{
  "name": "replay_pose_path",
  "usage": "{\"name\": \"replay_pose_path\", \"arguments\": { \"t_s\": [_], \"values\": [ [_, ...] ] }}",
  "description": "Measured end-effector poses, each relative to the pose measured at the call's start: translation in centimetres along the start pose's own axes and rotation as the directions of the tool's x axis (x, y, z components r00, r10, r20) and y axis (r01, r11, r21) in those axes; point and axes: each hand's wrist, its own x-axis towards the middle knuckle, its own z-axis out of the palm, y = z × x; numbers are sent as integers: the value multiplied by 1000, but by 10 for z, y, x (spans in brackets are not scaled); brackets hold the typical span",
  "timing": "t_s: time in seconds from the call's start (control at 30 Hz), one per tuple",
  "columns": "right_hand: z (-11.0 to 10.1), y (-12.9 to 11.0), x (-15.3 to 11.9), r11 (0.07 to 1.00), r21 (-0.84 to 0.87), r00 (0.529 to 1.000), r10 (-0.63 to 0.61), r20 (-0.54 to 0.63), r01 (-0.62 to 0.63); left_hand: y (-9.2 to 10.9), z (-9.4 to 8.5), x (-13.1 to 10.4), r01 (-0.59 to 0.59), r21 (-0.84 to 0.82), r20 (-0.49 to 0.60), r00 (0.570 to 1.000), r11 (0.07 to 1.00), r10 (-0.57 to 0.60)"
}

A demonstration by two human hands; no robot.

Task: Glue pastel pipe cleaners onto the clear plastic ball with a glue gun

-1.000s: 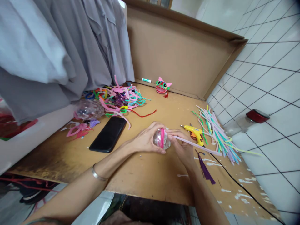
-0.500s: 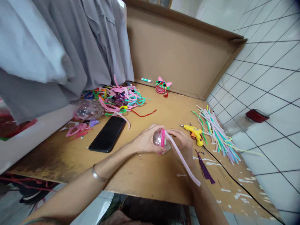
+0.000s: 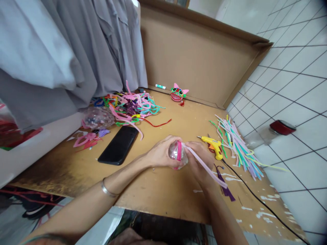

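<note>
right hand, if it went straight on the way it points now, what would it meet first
The clear ball in the left hand; the right hand seems to touch it, though depth is unclear.

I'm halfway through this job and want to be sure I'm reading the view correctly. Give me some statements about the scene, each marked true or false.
1. The left hand holds the clear ball with the pink band. True.
2. The right hand grips the glue gun. False: the right hand holds the pale pink pipe cleaner; the yellow glue gun lies on the table.
3. The black phone lies to the left of both hands. True.
4. The pink-eared figure sits beside the phone. False: the pink-eared figure is at the back, by the cardboard.
5. The pipe cleaner partly hides the purple tassel. True.
</note>
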Motion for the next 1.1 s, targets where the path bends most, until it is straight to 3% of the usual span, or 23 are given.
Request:
{"name": "replay_pose_path", "arguments": {
  "t_s": [0.13,0.33,0.7,1.1],
  "values": [
    [-2,-1,0,998,11,994,-55,-93,57,2,0,0,1,5,3,1000,1000,-1],
    [-3,-4,-2,998,61,995,23,-98,-18,2,0,0,11,12,2,1000,1000,-11],
    [-2,-10,0,999,45,990,35,-140,-29,5,-1,-1,28,4,3,1000,1000,-28],
    [5,-3,2,991,62,991,124,-52,-121,-1,0,1,46,1,-17,999,999,-45]
  ]
}}
